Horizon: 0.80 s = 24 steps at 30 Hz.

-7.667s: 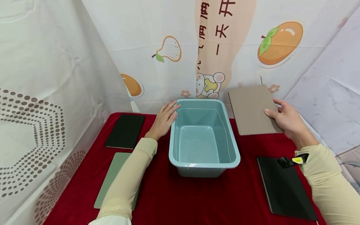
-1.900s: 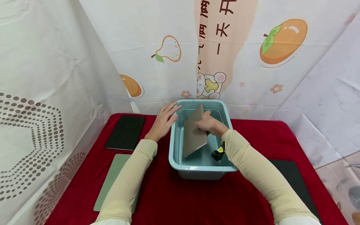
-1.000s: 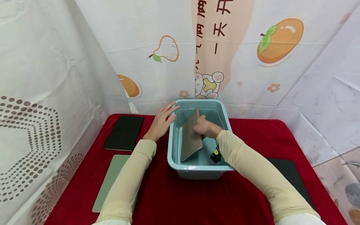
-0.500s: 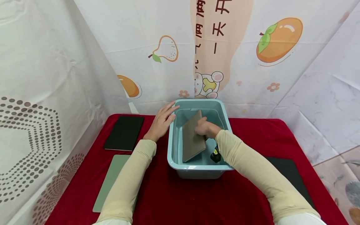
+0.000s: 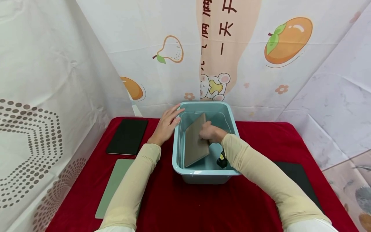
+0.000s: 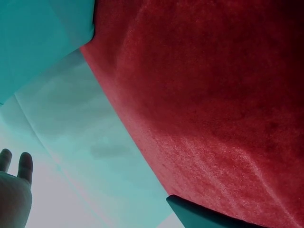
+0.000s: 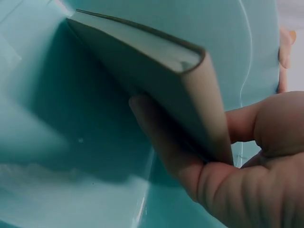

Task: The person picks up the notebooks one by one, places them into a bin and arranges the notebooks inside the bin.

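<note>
- Head view: left hand (image 5: 166, 126), fingers straight, rests against the pale blue plastic tub (image 5: 206, 173) rim; lifted away, the tub could slide on the red-clothed worktop (image 5: 188, 206).
- Right hand (image 5: 209, 132) pinches the tan hardcover notebook (image 5: 195, 141), tilted inside the tub; a loose pinch might let it flop down.

Head view: bright, even, diffuse light; soft short shadows under the teal bin (image 5: 207, 177) on the red cloth (image 5: 185, 206). No glare. Wide-angle bending at the edges; centre sharp. Left wrist view: cloth pile soft, close focus poor, hand at the lower left edge blurred. Right wrist view: tan notebook (image 7: 156, 71) very close, slightly soft; a dark shadow lies beneath it on the bin wall.
</note>
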Motion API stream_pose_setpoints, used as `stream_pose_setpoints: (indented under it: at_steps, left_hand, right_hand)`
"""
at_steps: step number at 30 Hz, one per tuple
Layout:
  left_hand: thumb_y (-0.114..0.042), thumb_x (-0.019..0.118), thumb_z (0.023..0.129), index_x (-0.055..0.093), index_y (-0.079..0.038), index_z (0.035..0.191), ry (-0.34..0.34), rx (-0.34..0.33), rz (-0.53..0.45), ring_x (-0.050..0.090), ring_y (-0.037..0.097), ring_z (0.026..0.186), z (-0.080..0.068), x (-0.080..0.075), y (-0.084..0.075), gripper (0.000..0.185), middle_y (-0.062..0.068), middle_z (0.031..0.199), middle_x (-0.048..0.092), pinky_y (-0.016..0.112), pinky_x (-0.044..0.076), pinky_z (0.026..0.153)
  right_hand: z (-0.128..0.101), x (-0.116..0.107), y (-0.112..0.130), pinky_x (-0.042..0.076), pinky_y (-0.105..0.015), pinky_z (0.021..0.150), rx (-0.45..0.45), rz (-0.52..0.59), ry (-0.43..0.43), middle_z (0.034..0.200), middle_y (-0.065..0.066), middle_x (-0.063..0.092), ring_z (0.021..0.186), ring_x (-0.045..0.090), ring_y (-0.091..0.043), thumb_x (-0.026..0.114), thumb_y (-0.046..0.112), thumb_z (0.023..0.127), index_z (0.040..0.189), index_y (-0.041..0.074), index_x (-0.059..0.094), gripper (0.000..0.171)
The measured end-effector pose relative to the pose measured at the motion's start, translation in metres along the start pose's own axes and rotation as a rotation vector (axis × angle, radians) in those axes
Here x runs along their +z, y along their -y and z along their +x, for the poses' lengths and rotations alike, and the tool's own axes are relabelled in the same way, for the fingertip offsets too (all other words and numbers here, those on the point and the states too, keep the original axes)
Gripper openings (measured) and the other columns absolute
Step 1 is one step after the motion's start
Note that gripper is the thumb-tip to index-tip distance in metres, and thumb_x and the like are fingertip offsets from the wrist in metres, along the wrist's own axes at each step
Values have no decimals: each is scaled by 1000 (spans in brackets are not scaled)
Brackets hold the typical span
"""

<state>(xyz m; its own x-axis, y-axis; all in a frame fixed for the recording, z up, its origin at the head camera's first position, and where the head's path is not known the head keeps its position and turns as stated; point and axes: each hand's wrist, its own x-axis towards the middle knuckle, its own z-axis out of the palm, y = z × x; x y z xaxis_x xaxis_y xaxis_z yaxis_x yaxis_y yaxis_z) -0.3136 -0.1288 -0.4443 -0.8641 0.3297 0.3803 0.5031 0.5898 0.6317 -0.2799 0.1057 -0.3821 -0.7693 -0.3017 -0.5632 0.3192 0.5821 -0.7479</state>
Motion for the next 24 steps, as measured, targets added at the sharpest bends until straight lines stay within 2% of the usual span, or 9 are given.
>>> stream_pose_setpoints:
  at_steps: [2,5,8,10,13,16,20,22,24]
  left_hand:
    - [-48,37,108,43,-43,153,-1,4,-1,23,17,155,0,-1,0,45,-21,168,22,61,24,124]
    - [-47,36,109,43,-42,153,-5,9,2,23,18,155,0,-1,0,45,-20,168,22,61,23,124]
    - [-46,36,109,44,-41,153,-11,13,7,23,18,155,0,-1,1,45,-19,168,23,60,24,124]
    - [-45,37,109,45,-40,153,-13,17,10,23,18,155,0,-1,2,45,-18,168,24,59,24,124]
    - [-43,37,110,45,-39,153,-13,22,11,24,18,155,-1,0,1,45,-16,169,25,59,24,124]
    - [-43,37,109,45,-38,153,-12,26,12,24,19,155,-1,-1,0,45,-14,169,25,59,24,124]
    - [-44,37,109,45,-39,153,-8,25,14,24,20,155,-1,-1,0,45,-14,169,25,60,24,124]
    - [-44,36,109,45,-39,153,-5,26,13,24,20,155,0,-1,0,45,-14,169,25,60,24,124]
    - [-44,36,109,45,-38,153,-3,28,11,23,20,155,0,-1,0,45,-14,169,25,60,24,124]
  right_hand:
    - [2,1,0,53,-45,83,8,-117,-21,151,-30,28,111,53,-34,38,0,99,157,-3,-22,84]
    - [5,0,1,53,-41,74,3,-388,-59,159,-33,22,102,60,-35,36,6,102,157,-11,-10,74]
    - [8,1,1,54,-40,68,10,-601,-105,158,-34,26,93,63,-34,36,11,103,154,-14,21,59]
    - [9,1,1,54,-41,75,12,-671,-131,149,-32,39,94,60,-33,38,12,102,140,-13,44,46]
    - [8,2,1,51,-43,89,29,-708,-182,131,-29,54,98,58,-35,41,11,100,111,-4,63,29]
    - [8,2,0,53,-40,85,42,-679,-238,123,-29,55,101,55,-37,44,11,98,97,0,64,23]
    - [6,2,1,53,-34,60,50,-599,-296,126,-30,47,97,53,-35,47,15,96,95,0,62,21]
    - [5,2,0,52,-34,59,43,-597,-302,131,-32,45,95,55,-35,47,18,98,98,-1,64,25]
    - [4,1,0,54,-37,65,39,-596,-292,138,-35,42,98,59,-37,47,21,99,105,-3,65,31]
